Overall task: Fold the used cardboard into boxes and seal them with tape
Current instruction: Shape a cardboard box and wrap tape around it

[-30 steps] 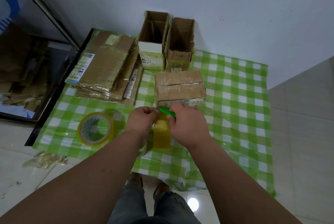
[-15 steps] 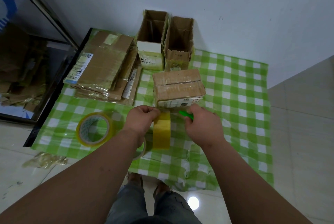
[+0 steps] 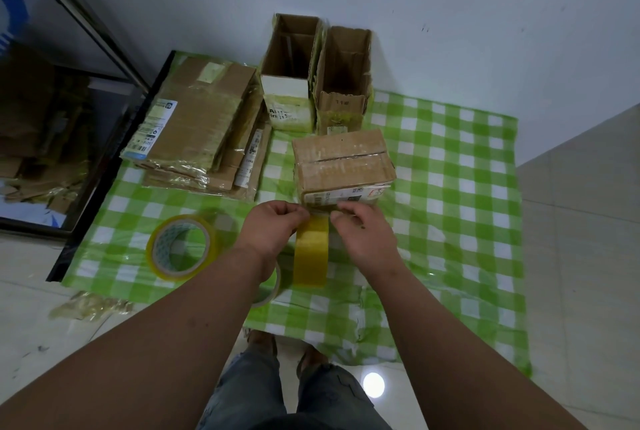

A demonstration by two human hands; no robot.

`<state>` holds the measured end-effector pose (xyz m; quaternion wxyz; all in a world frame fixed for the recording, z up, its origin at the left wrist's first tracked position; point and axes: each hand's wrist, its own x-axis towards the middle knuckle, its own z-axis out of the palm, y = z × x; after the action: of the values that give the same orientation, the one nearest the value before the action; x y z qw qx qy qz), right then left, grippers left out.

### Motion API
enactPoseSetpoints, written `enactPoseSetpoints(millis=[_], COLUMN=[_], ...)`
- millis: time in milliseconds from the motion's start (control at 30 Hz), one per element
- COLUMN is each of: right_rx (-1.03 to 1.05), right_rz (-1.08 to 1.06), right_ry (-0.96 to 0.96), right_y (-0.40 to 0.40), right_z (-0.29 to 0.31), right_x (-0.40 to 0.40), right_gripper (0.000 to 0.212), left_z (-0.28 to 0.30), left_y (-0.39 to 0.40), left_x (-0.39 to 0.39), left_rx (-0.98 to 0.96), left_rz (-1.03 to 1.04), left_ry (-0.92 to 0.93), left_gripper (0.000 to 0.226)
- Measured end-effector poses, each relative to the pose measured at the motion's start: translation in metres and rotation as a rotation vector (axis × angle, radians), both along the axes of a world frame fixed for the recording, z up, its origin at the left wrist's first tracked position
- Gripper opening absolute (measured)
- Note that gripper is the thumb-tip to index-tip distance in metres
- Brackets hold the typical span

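A closed cardboard box (image 3: 343,166) with an untaped top seam lies on the green checked cloth (image 3: 450,187). Just in front of it my left hand (image 3: 277,227) pinches the upper left corner of a cut strip of yellow tape (image 3: 311,256). The strip hangs down toward me. My right hand (image 3: 365,232) has its curled fingertips at the strip's upper right corner. The green cutter seen earlier is out of sight. One tape roll (image 3: 181,246) lies to the left; a second tape roll (image 3: 273,287) is partly hidden under my left wrist.
Two open upright boxes (image 3: 289,58) (image 3: 344,76) stand against the wall behind the closed box. A stack of flattened cardboard (image 3: 201,128) lies at the back left. A dark glass cabinet (image 3: 52,117) borders the left side. Crumpled tape scraps (image 3: 90,305) lie on the floor.
My right hand swung right with the green cutter, then came back to the strip's top edge; the cutter no longer shows. The left hand stayed holding the strip.
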<state>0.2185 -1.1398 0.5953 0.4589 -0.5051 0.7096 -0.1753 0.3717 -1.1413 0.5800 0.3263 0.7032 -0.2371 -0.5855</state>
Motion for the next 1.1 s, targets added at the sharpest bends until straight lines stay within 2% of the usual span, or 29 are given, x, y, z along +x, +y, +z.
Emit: enactPoseSetpoints(millis=[233, 400, 633, 667, 767, 833, 900, 1000, 1100], right_rx=[0.046, 0.023, -0.017, -0.026, -0.054, -0.075, -0.092, -0.12, -0.122], right_rz=[-0.044, -0.022, -0.007, -0.005, -0.003, 0.015, 0.036, 0.047, 0.043], right_ry=[-0.096, -0.095, -0.095, -0.088, -0.081, -0.081, -0.081, -0.07, -0.045], right_y=[-0.006, -0.004, -0.002, -0.002, 0.0, 0.002, 0.003, 0.003, 0.003], right_z=[-0.005, -0.005, -0.004, -0.005, -0.008, -0.01, -0.011, -0.008, -0.008], right_x=[0.017, 0.017, 0.019, 0.019, 0.018, 0.018, 0.018, 0.018, 0.015], right_gripper=[0.001, 0.017, 0.023, 0.024, 0.02, 0.011, 0.01, 0.021, 0.028], left_z=[0.002, 0.004, 0.005, 0.006, 0.01, 0.017, 0.023, 0.027, 0.031], left_y=[0.004, 0.009, 0.012, 0.012, 0.011, 0.008, -0.001, -0.019, -0.027], left_x=[0.003, 0.003, 0.0, 0.0, 0.005, 0.008, 0.009, 0.012, 0.013], left_rx=[-0.033, -0.076, -0.145, -0.153, -0.211, -0.331, -0.454, -0.468, -0.434], left_rz=[-0.016, 0.005, 0.01, 0.01, -0.005, -0.149, -0.344, -0.61, -0.709], left_ry=[0.057, 0.04, -0.036, -0.058, -0.217, -0.399, -0.596, -0.842, -0.944], left_gripper=[0.011, 0.01, 0.011, 0.017, 0.052, 0.067, 0.077, 0.072, 0.065])
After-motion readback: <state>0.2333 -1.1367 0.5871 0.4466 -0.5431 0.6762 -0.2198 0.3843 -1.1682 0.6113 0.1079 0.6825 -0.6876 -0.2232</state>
